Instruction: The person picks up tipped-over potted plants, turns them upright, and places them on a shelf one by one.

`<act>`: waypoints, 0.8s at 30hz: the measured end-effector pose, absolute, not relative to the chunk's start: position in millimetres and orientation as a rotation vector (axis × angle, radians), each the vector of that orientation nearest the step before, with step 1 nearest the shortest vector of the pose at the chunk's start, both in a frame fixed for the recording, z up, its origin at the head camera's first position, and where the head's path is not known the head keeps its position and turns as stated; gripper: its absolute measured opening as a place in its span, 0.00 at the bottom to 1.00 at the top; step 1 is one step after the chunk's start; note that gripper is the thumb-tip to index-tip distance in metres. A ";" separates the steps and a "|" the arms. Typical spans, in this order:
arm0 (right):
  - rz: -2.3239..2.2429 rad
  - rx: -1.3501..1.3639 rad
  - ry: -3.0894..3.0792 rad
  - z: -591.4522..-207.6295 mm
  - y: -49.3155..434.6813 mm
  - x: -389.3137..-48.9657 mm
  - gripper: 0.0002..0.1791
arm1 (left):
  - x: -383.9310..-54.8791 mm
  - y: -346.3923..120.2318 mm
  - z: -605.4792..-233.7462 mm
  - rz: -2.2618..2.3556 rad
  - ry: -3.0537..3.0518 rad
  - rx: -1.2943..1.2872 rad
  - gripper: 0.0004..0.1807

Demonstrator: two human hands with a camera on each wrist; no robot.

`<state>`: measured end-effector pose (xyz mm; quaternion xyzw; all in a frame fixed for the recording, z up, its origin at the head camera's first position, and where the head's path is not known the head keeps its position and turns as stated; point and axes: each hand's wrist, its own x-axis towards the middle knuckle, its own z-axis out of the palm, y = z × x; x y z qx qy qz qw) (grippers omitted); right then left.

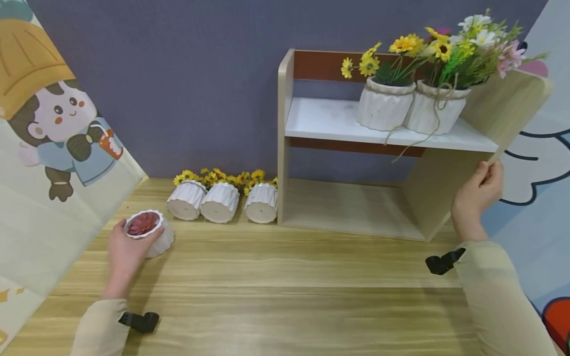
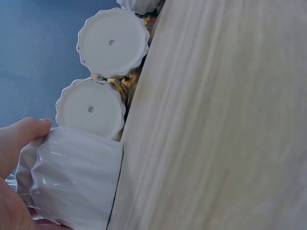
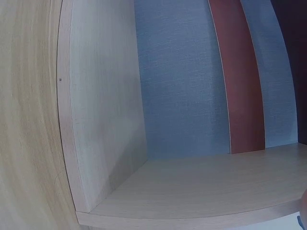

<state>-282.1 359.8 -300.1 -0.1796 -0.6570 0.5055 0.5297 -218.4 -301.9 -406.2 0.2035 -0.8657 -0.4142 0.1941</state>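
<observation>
In the head view my left hand point(image 1: 129, 249) grips a white fluted flowerpot point(image 1: 162, 240) from its near left side, thumb and fingers spread round the rim. The pot stands upright on the wooden table, with a dusky red succulent point(image 1: 143, 223) showing at its mouth. In the left wrist view the same pot point(image 2: 76, 177) lies between thumb and fingers, beside a tipped pot point(image 2: 91, 109). At the far right, my right hand point(image 1: 478, 190) holds the front edge of a small wooden shelf's point(image 1: 427, 193) right side panel, its fingers curled. Only a fingertip point(image 3: 303, 206) shows in the right wrist view.
Three white pots point(image 1: 220, 202) with yellow flowers lie on their sides along the wall, bases facing me. Two upright pots point(image 1: 385, 106) of artificial flowers, one tied with twine, stand on the shelf's white upper board point(image 1: 320, 118). A cartoon panel point(image 1: 58, 148) borders the table's left.
</observation>
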 end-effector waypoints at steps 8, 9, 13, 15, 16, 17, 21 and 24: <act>1.185 -0.423 -1.584 -300.6 360.0 -281.4 0.08 | -215.4 -296.3 -399.2 -1.180 -2.407 0.675 0.52; 1.174 -0.420 -1.588 -300.4 359.8 -281.2 0.08 | -215.2 -295.5 -397.7 -1.180 -2.406 0.681 0.53; 1.180 -0.420 -1.592 -299.3 358.9 -280.2 0.09 | -215.3 -291.3 -389.5 -1.196 -2.406 0.686 0.55; 1.179 -0.424 -1.595 -299.1 358.6 -279.7 0.10 | -215.6 -288.3 -384.9 -1.211 -2.411 0.674 0.55; 1.181 -0.425 -1.596 -299.0 358.5 -279.5 0.09 | -215.8 -286.2 -382.4 -1.219 -2.413 0.665 0.55; 1.182 -0.425 -1.597 -299.0 358.4 -279.3 0.09 | -215.9 -283.8 -379.8 -1.232 -2.412 0.651 0.55; 1.176 -0.421 -1.602 -299.2 358.7 -279.2 0.08 | -215.5 -271.7 -369.2 -1.274 -2.413 0.586 0.55; 1.174 -0.421 -1.595 -299.3 359.4 -279.4 0.07 | -216.9 -261.3 -362.4 -1.283 -2.420 0.541 0.55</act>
